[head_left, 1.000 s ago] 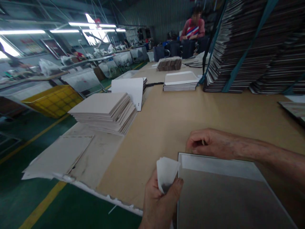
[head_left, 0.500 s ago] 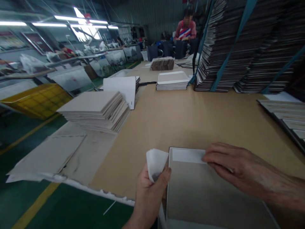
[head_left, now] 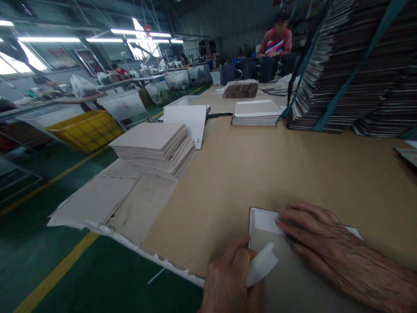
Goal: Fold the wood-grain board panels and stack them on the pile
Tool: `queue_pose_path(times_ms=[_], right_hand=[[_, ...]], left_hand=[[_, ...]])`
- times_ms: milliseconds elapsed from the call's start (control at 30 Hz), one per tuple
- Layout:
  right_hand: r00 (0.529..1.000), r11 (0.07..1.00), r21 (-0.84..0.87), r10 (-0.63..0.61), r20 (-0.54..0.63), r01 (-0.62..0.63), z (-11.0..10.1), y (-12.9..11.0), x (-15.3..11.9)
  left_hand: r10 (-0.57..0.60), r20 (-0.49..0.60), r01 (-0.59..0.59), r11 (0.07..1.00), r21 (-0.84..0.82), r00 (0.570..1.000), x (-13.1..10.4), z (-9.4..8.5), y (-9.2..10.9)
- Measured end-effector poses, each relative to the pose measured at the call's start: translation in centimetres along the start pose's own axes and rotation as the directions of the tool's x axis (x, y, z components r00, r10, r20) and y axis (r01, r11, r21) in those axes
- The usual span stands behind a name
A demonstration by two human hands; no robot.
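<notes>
We log the grey panel flat on the brown tabletop, at its near side; far edge runs left to right, right end nearer us. Near end out of frame: we cannot tell the long axis. White strip lies lengthwise along that edge. Left hand: curled around white paper, its free end pointing up-right. Right hand: flattened, fingers close together, over strip and panel.

The brown tabletop offers passage between board pile and strapped stack (dim, probably impassable).
</notes>
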State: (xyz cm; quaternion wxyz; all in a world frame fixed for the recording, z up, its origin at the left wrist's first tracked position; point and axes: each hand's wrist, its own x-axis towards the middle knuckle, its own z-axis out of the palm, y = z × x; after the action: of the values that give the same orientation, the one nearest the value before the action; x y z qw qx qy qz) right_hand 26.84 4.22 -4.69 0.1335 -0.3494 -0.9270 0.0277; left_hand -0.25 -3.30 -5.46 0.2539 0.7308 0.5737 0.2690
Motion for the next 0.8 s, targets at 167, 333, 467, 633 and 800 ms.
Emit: queue_pose_path(times_ms=[167,333,467,633,800], right_hand=[[1.000,0.996,0.091,0.011,0.020,-0.012,-0.2,-0.7,1.6],[0.999,0.996,0.088,-0.022,0.042,0.018,-0.7,-2.3,4.8],[0.999,0.996,-0.081,-0.028,0.037,0.031,-0.7,-3.3,6.9],[0.993,0.982,-0.171,-0.066,0.095,0.081,-1.3,-4.0,8.4],[0.992,0.973,-0.211,-0.072,0.107,0.093,-1.4,-4.5,9.0]], left_hand=[[0.038,0.000,-0.038,0.999,0.013,0.999,-0.1,0.1,-0.2],[0.034,-0.007,-0.033,0.999,0.017,0.999,-0.2,0.3,-0.1],[0.018,-0.001,-0.018,1.000,0.006,1.000,-0.1,0.3,0.0],[0.010,0.044,-0.011,1.000,0.024,0.999,0.1,0.1,0.0],[0.007,0.051,-0.008,1.000,0.017,0.999,0.1,0.0,0.0]])
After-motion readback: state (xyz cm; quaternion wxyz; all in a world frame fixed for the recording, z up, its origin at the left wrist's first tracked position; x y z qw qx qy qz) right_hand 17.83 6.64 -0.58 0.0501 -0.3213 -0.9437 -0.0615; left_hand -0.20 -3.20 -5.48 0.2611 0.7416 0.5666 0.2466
